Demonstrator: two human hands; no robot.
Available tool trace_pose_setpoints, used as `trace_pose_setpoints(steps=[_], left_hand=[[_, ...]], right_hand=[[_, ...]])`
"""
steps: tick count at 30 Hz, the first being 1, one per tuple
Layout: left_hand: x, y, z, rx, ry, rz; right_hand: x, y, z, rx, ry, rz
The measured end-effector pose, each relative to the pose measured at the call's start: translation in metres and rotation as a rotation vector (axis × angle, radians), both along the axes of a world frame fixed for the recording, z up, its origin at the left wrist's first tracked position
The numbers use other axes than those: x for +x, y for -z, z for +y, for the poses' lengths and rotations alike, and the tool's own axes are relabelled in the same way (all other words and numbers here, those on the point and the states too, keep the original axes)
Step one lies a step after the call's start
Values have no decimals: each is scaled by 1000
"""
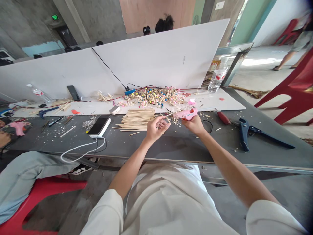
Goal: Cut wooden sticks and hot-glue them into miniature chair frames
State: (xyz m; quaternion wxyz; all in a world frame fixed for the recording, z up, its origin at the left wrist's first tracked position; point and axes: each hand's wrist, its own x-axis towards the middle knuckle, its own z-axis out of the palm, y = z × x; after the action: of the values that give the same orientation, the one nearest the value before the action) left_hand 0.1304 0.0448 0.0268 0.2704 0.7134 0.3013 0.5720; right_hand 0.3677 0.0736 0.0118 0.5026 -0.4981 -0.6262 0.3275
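My right hand [193,124] is wrapped round the handle of a pink glue gun [185,114], its nozzle pointing left. Close to the nozzle, my left hand [156,127] is closed in a pinch, with a small pale wooden stick [168,115] showing at its fingertips; its far end is hard to make out. A row of thin wooden sticks [137,119] lies on the table just left of and behind my left hand. Behind both hands spreads a heap of short sticks with coloured balls [154,97].
A white board [156,62] stands along the table's back. Right are a blue cutter [244,133], a red-handled tool [223,117] and a water bottle [217,78]. Left lie a phone [99,125] and its white cable [83,150]. A co-worker's hand [4,138] is at far left.
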Motion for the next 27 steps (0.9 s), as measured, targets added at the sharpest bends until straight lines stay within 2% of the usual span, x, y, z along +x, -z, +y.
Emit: trace_pose_setpoints(steps=[27], left_hand=[[1,-3,-2,25,-20,22]], right_hand=[[-2,-5,-3,12,13,-7]])
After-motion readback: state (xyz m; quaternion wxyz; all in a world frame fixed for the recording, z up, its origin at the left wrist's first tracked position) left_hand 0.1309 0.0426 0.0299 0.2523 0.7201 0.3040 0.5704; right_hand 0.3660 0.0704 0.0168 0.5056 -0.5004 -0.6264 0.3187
